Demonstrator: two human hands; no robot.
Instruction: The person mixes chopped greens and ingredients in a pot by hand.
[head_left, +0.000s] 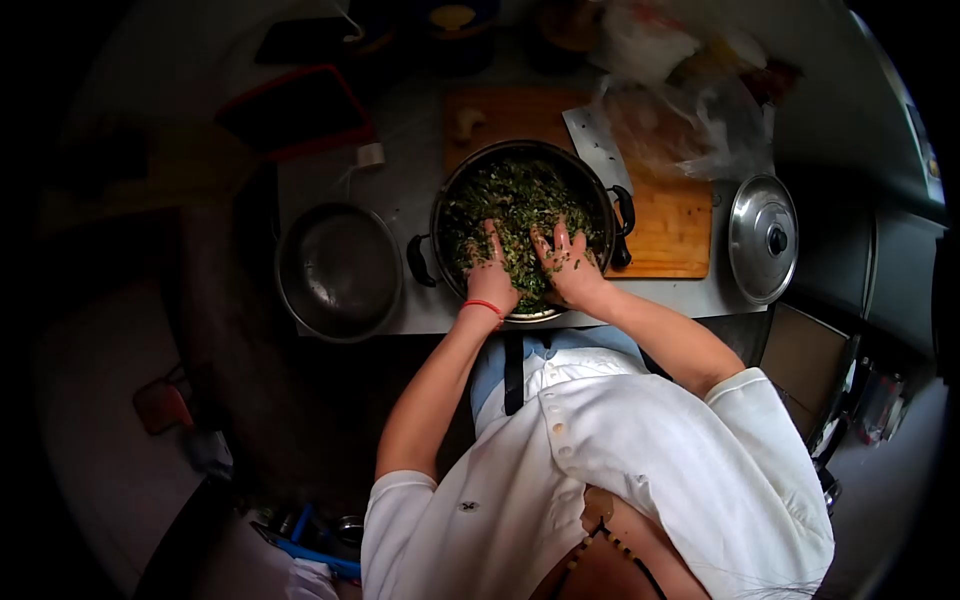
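A two-handled metal pot (443, 205) holds a mass of chopped green leaves (520, 195) mixed with paler bits. Both hands are down in it, with green scraps stuck to the skin. My left hand (491, 282), with a red band at the wrist, lies at the pot's near left, its fingers stretched out and partly sunk in the greens. At the near right, my right hand (570, 268) has its fingers spread apart on the mixture. Some fingertips are hidden in the greens.
Left of the pot sits a wide metal pan (340, 270). A wooden cutting board (670, 235) lies under and behind it, with a broad knife blade (592, 140) and clear plastic bags (690, 120). A metal lid (764, 240) rests at the table's right edge; a red-rimmed tray (368, 130) lies behind.
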